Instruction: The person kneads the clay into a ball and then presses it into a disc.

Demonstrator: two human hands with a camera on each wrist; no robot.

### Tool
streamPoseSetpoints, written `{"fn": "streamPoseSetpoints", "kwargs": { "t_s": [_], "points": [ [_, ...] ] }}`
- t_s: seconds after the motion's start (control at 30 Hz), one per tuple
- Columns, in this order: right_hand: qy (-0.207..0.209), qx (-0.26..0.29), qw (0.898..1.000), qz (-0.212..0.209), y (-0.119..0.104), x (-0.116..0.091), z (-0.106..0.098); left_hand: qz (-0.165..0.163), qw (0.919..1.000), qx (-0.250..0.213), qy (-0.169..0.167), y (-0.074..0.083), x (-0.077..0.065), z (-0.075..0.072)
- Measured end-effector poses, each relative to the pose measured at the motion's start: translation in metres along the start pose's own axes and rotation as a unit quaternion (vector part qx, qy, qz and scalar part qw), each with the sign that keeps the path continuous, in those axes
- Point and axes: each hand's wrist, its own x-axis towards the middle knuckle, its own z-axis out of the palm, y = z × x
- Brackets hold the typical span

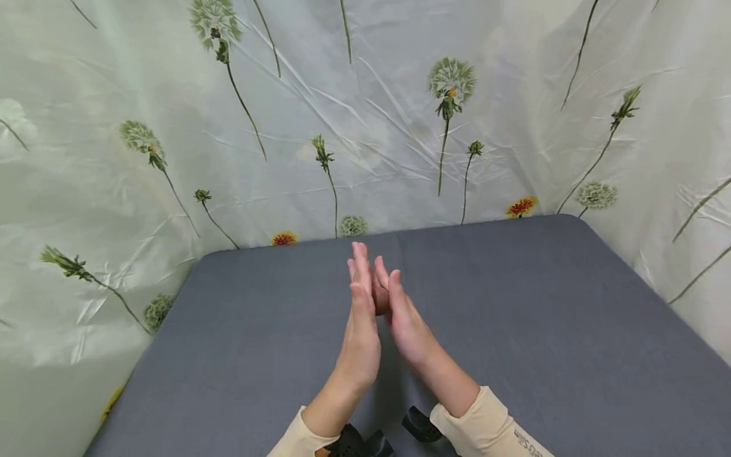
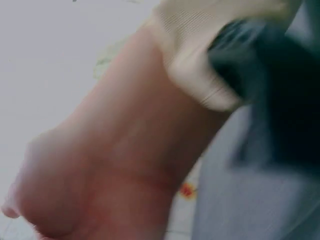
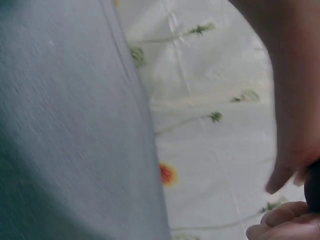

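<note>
My left hand (image 1: 361,330) and right hand (image 1: 408,320) are raised above the table, palms facing each other and fingers straight, pointing away from me. Between the palms is a rounded brown lump (image 1: 381,301), mostly hidden by the hands; what it is I cannot tell. In the right wrist view the lump (image 3: 313,187) looks dark and is cut off by the frame edge, between the right hand (image 3: 300,100) above and the left fingers (image 3: 280,225) below. The left wrist view has only the blurred heel and wrist of the left hand (image 2: 100,175).
A grey cloth-covered table (image 1: 274,317) lies under the hands. Behind and beside it hangs a pale curtain (image 1: 388,127) printed with dandelions. Dark wrist straps (image 1: 421,425) show near the cream sleeves (image 1: 476,422) at the bottom.
</note>
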Motion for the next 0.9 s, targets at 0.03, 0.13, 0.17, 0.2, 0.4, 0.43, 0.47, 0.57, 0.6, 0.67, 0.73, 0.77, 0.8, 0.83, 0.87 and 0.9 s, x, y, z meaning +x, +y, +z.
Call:
{"fn": "streamPoseSetpoints", "kwargs": {
  "t_s": [0.03,0.13,0.17,0.2,0.4,0.43,0.47,0.57,0.6,0.67,0.73,0.77,0.8,0.83,0.87,0.9],
  "points": [
    [-0.007,0.005,1.0,0.005,0.002,0.0,0.004,0.008,0.9999,-0.002,0.008,0.003,0.003,-0.005],
    [-0.02,-0.005,1.0,-0.002,0.003,-0.003,0.018,0.011,0.9991,-0.027,0.032,0.004,0.014,-0.021],
    [-0.023,-0.012,1.0,-0.002,0.003,-0.004,0.022,0.005,0.9984,-0.039,0.039,0.002,0.017,-0.026],
    [-0.025,-0.02,0.999,-0.006,0.001,-0.006,0.026,-0.005,0.9979,-0.046,0.046,0.0,0.02,-0.031],
    [0.001,-0.089,0.995,-0.05,-0.008,-0.011,0.03,-0.048,0.9947,-0.078,0.046,-0.016,0.023,-0.031],
    [0.015,-0.1,0.993,-0.056,-0.01,-0.011,0.027,-0.047,0.9954,-0.076,0.037,-0.017,0.021,-0.026],
    [0.028,-0.108,0.992,-0.064,-0.011,-0.01,0.023,-0.044,0.9966,-0.065,0.026,-0.019,0.018,-0.021],
    [0.057,-0.103,0.991,-0.068,-0.014,-0.006,0.009,-0.034,0.999,-0.029,-0.009,-0.02,0.007,-0.005],
    [0.061,-0.091,0.992,-0.064,-0.013,-0.005,0.004,-0.028,0.9993,-0.015,-0.02,-0.02,0.004,-0.001],
    [0.054,-0.058,0.996,-0.048,-0.014,-0.002,-0.003,-0.007,0.9993,0.006,-0.036,-0.016,0.0,0.004],
    [0.03,-0.026,0.999,-0.022,-0.011,0.0,-0.005,0.017,0.9991,0.019,-0.033,-0.012,0.001,0.002],
    [0.011,-0.012,1.0,-0.006,-0.01,0.001,-0.004,0.029,0.999,0.022,-0.024,-0.011,0.003,-0.002],
    [-0.011,-0.001,1.0,0.012,-0.008,0.001,-0.002,0.036,0.999,0.022,-0.012,-0.01,0.006,-0.006],
    [-0.032,0.008,0.999,0.03,-0.006,0.001,0.0,0.039,0.9991,0.019,0.001,-0.009,0.008,-0.011],
    [-0.047,0.012,0.998,0.049,-0.005,0.0,0.002,0.038,0.9991,0.016,0.015,-0.009,0.011,-0.016],
    [-0.059,0.013,0.996,0.064,-0.004,-0.001,0.004,0.034,0.999,0.012,0.026,-0.011,0.013,-0.021]
  ]
}}
